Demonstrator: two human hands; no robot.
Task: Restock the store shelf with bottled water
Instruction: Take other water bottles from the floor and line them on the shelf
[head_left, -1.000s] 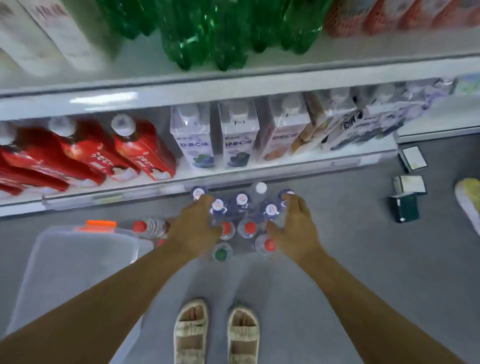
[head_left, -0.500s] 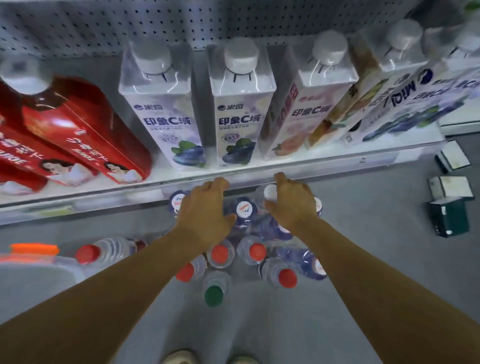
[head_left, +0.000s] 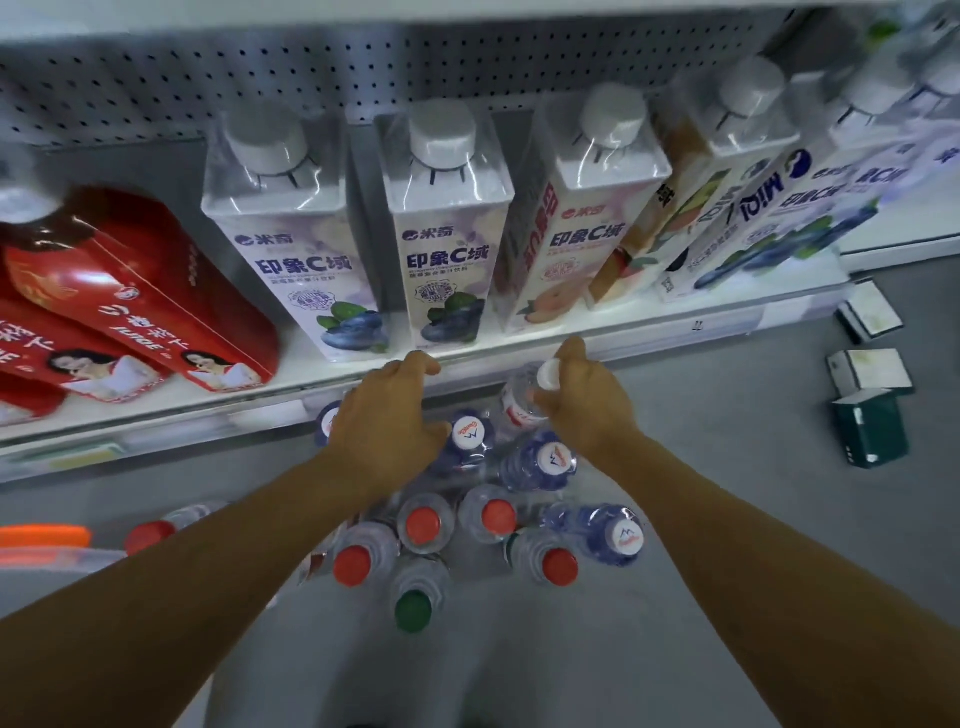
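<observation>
Head view: both arms were stretched down over the water bottles (head_left: 488, 514).
A white-capped bottle (head_left: 524, 397) was gripped by the right hand (head_left: 587, 410); the left hand (head_left: 387, 421) was laid loosely curled over a bottle top, its hold untellable.

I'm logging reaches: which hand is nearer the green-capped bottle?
Left. The left hand sits up and slightly left of the green-capped bottle; the right hand is farther up-right, holding a white-capped bottle.

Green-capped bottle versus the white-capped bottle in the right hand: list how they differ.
1. The green-capped bottle has a green cap; the white-capped bottle has a white one.
2. The green-capped bottle stands nearest the camera in the cluster on the floor; the white-capped bottle is at the far side, by the shelf edge.
3. Nothing touches the green-capped bottle; the right hand grips the white-capped one.

Both are clear plastic bottles.
</observation>
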